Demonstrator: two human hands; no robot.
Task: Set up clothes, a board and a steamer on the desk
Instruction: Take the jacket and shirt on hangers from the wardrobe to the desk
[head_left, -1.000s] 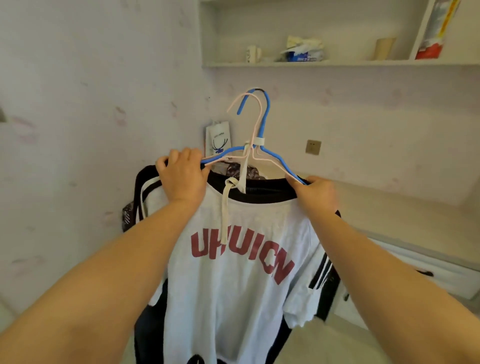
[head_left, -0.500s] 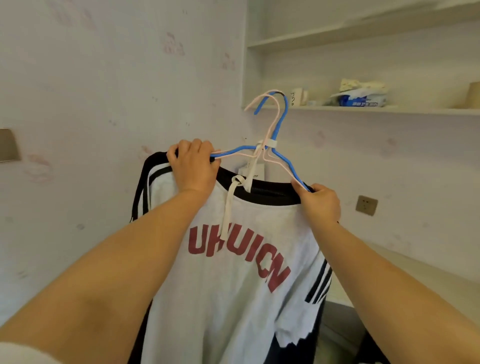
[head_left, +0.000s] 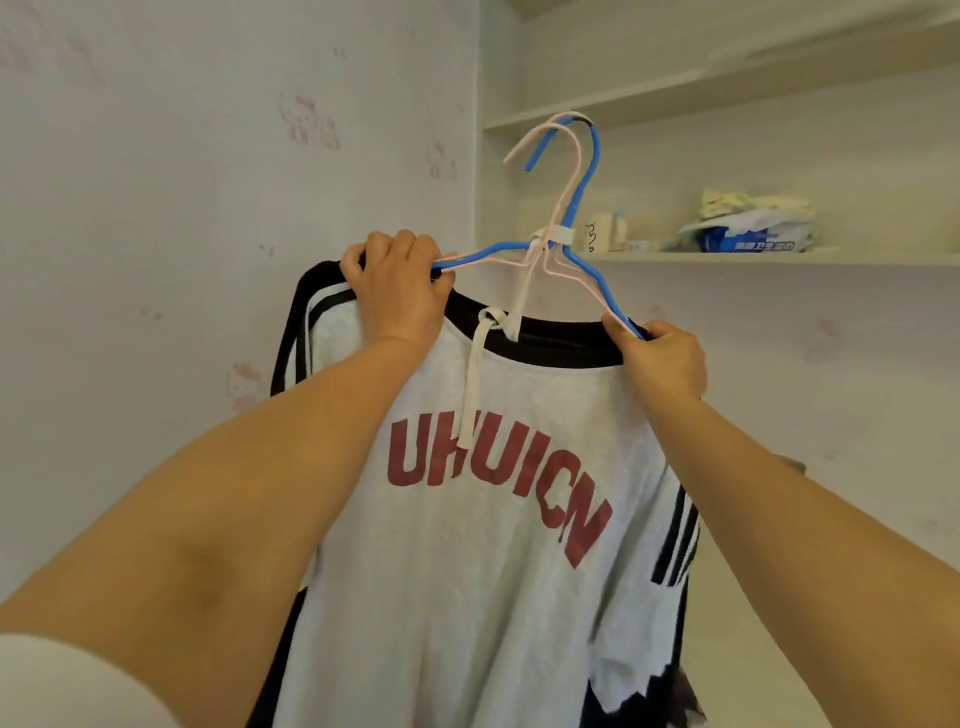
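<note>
A white T-shirt (head_left: 467, 571) with red letters, a black collar and black sleeve stripes hangs in front of me on a blue hanger (head_left: 587, 208) bundled with a pink one. Darker clothes hang behind it. My left hand (head_left: 400, 296) grips the hangers' left shoulder, and my right hand (head_left: 660, 358) grips their right shoulder. A white strap is knotted at the collar and dangles down the shirt's front. The hooks point up, free in the air, and hang on nothing. No board or steamer is in sight.
A pale papered wall (head_left: 182, 260) fills the left. A wall shelf (head_left: 753, 257) at upper right carries a tissue pack (head_left: 748, 236) and a small cup (head_left: 605, 234). A pale surface (head_left: 779, 649) shows low at the right, partly behind my right arm.
The clothes on their hangers have risen, and my view has tilted up and leftward. The shelf has dropped lower in view and the wall socket has gone out of sight. Both grips hold.
</note>
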